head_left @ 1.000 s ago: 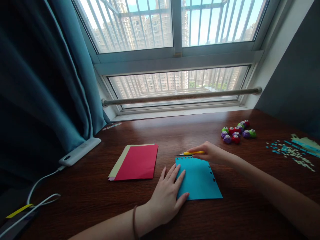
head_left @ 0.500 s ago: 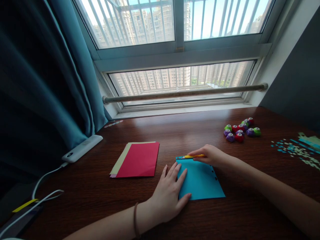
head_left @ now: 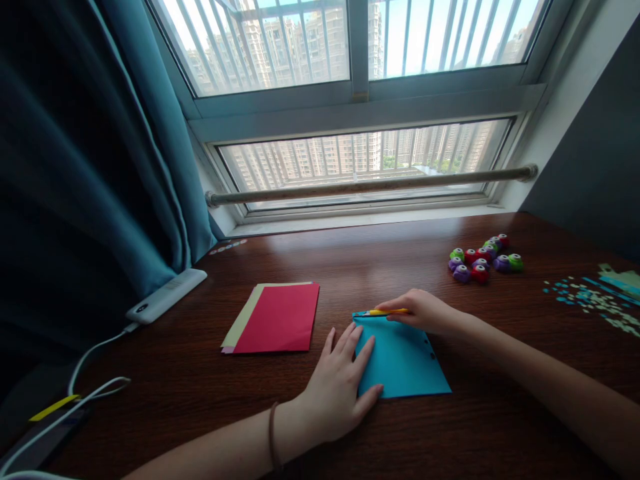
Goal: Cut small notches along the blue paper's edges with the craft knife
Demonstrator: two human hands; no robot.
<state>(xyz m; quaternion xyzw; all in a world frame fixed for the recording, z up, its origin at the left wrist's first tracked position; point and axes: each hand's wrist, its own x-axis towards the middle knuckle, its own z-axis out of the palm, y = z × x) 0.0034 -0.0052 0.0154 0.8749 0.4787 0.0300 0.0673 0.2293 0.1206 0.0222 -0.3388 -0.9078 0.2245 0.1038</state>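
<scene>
A sheet of blue paper (head_left: 400, 363) lies flat on the table, with a few small dark spots near its right edge. My left hand (head_left: 343, 380) rests over its left side, fingers spread and pressing it down. At the far edge of the sheet, my right hand (head_left: 417, 310) grips a slim yellow utility knife (head_left: 390, 311). Its thin dark tip points left, lying along the paper near the top left corner. The fingers partly hide the knife's right end.
Left of the hands lies a stack of red and pale green paper (head_left: 280, 319). Toy figures with eyes (head_left: 480, 260) cluster at the back right. Paper scraps (head_left: 590, 297) are scattered at far right. A white device (head_left: 167, 297) with a cable sits by the curtain (head_left: 165, 167).
The view has shifted very slightly. Both hands, the knife and the blue paper keep the same places relative to one another.
</scene>
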